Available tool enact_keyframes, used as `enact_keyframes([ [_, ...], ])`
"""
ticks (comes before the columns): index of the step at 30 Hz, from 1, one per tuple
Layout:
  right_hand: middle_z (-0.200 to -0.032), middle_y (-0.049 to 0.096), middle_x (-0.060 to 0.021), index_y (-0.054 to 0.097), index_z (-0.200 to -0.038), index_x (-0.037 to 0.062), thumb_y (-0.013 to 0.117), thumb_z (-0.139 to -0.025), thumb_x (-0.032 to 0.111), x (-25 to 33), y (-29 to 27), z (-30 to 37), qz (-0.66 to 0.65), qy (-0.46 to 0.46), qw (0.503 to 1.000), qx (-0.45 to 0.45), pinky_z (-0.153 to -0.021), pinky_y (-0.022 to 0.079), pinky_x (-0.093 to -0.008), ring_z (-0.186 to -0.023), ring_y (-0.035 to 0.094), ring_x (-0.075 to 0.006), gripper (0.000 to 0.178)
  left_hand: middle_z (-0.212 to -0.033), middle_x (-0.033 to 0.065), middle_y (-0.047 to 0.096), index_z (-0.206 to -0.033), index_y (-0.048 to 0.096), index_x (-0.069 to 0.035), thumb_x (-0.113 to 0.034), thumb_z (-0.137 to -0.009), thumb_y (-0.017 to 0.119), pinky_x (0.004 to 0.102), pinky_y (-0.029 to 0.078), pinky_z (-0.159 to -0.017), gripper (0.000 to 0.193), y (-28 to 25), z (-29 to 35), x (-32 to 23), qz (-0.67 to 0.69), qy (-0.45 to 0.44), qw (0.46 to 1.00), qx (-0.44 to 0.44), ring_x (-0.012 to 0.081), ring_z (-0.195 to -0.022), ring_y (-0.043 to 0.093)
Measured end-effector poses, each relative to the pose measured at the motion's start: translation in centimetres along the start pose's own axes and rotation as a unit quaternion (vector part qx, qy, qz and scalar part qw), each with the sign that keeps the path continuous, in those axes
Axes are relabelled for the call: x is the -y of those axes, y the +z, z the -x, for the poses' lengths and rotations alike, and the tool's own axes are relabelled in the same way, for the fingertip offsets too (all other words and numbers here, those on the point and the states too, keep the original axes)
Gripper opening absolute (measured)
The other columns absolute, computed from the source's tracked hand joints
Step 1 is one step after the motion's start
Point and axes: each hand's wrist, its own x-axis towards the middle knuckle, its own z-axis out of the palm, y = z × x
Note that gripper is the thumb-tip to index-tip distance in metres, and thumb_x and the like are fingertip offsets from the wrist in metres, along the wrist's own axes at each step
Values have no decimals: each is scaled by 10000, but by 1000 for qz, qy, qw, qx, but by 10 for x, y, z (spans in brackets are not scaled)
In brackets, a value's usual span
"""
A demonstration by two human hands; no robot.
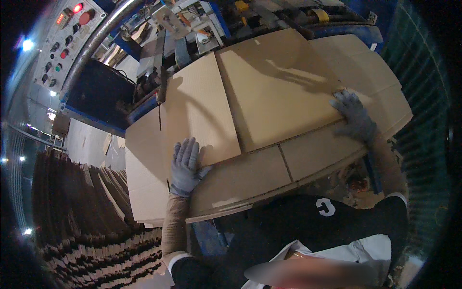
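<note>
Cardboard (264, 126), its long axis running eight to two o'clock, lies under both hands: left hand (186, 166) flat, fingers extended, gripping nothing, narrow panel (206, 113) toward one o'clock; right hand (356, 118) loosely spread, wide panel (281, 91) toward nine, any grip unclear.

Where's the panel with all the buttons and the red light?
In the head view, the control panel is at the upper left, just left of the slanting metal bar and well above the tall cardboard stack.
</note>
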Motion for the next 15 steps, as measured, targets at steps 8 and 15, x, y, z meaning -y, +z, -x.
enact_keyframes([
  [8,-1386,430,-219,482,-1340,80,642,-789,493,-37,24,-88,-75,73,994,12,-1073,311,-462,-1290,371,-410,707,-1351,209,474,-1312,468,4,-291,-932,490,476,289,-1102,481,37,-72,51,-70,3,997,-20,333,-1282,436],
  [15,-1340,469,-210,528,-1262,52,578,-874,387,-39,39,-128,-64,153,986,30,-1038,351,-470,-1235,431,-404,515,-1434,244,347,-1418,287,18,-376,-852,621,499,272,-1084,766,43,-129,56,-116,-224,967,-42,409,-1331,320],
])
